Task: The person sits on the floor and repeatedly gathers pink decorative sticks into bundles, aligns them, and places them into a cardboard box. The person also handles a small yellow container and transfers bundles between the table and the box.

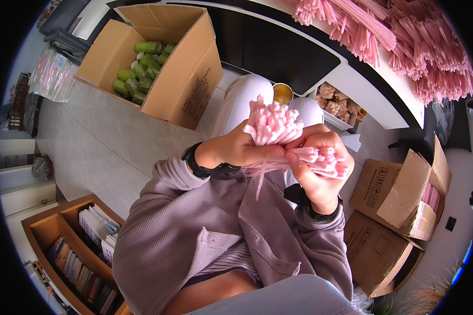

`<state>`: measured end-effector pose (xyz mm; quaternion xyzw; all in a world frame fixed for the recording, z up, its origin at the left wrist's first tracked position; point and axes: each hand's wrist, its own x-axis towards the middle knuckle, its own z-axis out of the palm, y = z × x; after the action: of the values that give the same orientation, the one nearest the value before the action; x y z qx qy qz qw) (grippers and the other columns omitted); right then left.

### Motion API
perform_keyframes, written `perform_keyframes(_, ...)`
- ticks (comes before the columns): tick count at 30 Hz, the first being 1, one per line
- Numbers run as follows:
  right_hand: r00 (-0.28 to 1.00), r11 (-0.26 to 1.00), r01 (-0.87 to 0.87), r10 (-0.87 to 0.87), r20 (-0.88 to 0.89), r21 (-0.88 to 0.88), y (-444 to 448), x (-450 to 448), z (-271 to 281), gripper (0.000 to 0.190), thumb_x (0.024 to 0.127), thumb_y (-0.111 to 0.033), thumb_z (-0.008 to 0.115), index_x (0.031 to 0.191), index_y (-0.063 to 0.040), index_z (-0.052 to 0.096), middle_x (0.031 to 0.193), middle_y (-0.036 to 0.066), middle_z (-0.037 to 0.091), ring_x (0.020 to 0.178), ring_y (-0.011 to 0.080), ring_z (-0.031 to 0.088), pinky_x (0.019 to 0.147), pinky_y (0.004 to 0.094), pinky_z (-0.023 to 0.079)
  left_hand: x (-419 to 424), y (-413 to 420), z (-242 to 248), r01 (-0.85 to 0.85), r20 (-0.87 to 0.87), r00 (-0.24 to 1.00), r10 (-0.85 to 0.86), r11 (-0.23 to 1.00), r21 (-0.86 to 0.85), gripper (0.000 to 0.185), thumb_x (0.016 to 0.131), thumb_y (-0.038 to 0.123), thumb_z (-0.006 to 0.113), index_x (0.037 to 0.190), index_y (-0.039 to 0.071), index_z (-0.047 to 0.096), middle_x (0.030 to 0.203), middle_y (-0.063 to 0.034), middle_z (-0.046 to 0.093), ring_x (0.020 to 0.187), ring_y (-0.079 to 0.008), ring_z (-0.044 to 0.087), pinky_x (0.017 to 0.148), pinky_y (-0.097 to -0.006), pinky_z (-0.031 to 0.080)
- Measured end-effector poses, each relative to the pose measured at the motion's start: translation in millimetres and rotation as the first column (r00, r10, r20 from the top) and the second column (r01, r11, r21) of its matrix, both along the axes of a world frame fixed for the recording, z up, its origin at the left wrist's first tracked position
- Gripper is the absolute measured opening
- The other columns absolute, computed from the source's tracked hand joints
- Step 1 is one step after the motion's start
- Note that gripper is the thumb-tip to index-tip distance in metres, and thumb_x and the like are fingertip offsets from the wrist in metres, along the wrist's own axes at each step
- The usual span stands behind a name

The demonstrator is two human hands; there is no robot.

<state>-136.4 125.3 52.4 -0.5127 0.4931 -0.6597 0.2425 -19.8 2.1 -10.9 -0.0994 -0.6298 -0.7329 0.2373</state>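
Observation:
My left hand [236, 147] grips a thick bundle of fuzzy pink stems [274, 122], their cut ends fanned upward above the thumb. Just right of it, my right hand [319, 169] is closed on a smaller bunch of the same pink stems [323, 161], thumb and fingers around it. The two hands touch or nearly touch in front of my chest. One loose pink stem [261, 181] hangs below the left hand.
An open cardboard box [185, 86] holds green rolls [148, 47]. Pink stem bundles [425, 47] lie on a white surface at upper right. A tray [341, 120] of beige pieces, cardboard boxes [378, 252] at right and a wooden bookcase [57, 214] at lower left surround me.

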Motion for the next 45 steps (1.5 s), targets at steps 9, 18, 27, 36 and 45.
perform_keyframes(9,0.995,0.999,0.044,-0.043,0.092,-0.006,1,4,-1,0.02,0.067,0.008,0.067,0.08,0.0,0.054,0.083,0.01,0.061,0.07,0.0116,0.055,0.063,0.0232,0.044,-2,0,3,-0.098,-0.047,0.995,0.091,0.982,-0.16,0.029,0.084,0.012,0.062,0.109,0.001,0.054,0.103,-0.0067,0.057,0.092,-0.0161,0.054,0.08,-0.0291,0.042)
perform_keyframes(18,0.994,0.994,0.107,-0.107,-0.006,-0.038,-4,7,-2,0.021,0.069,0.008,0.069,0.086,0.003,0.057,0.08,0.007,0.059,0.07,0.0111,0.055,0.064,0.0225,0.044,-1,1,3,-0.157,-0.062,0.987,0.147,0.966,-0.204,0.032,0.084,0.012,0.063,0.112,0.001,0.053,0.104,-0.007,0.057,0.094,-0.0161,0.054,0.082,-0.03,0.042)
perform_keyframes(27,0.997,0.996,0.079,-0.079,0.003,-0.032,-6,4,-2,0.017,0.069,0.009,0.067,0.081,0.002,0.056,0.079,0.008,0.058,0.07,0.0132,0.056,0.064,0.0242,0.044,0,1,2,-0.111,-0.008,0.994,0.11,0.985,-0.133,0.029,0.085,0.013,0.062,0.11,0.002,0.053,0.105,-0.0059,0.057,0.094,-0.0142,0.054,0.082,-0.0289,0.043)
perform_keyframes(36,0.984,0.995,0.103,-0.099,0.146,-0.019,-5,11,-2,0.02,0.072,0.008,0.063,0.087,0.002,0.053,0.083,0.007,0.059,0.073,0.0095,0.055,0.066,0.022,0.045,0,0,2,-0.099,-0.039,0.995,0.095,0.987,-0.127,0.029,0.085,0.013,0.061,0.109,0.002,0.051,0.101,-0.0047,0.056,0.091,-0.0129,0.053,0.079,-0.0279,0.043)
perform_keyframes(45,0.998,0.988,-0.003,-0.007,0.066,0.154,-6,5,9,0.017,0.072,0.003,0.069,0.085,0.001,0.058,0.078,0.003,0.058,0.071,0.0071,0.053,0.065,0.0209,0.043,2,3,4,-0.141,-0.071,0.989,0.132,0.982,-0.129,0.029,0.085,0.015,0.061,0.109,0.002,0.051,0.102,-0.0054,0.055,0.094,-0.0143,0.052,0.082,-0.0298,0.041)
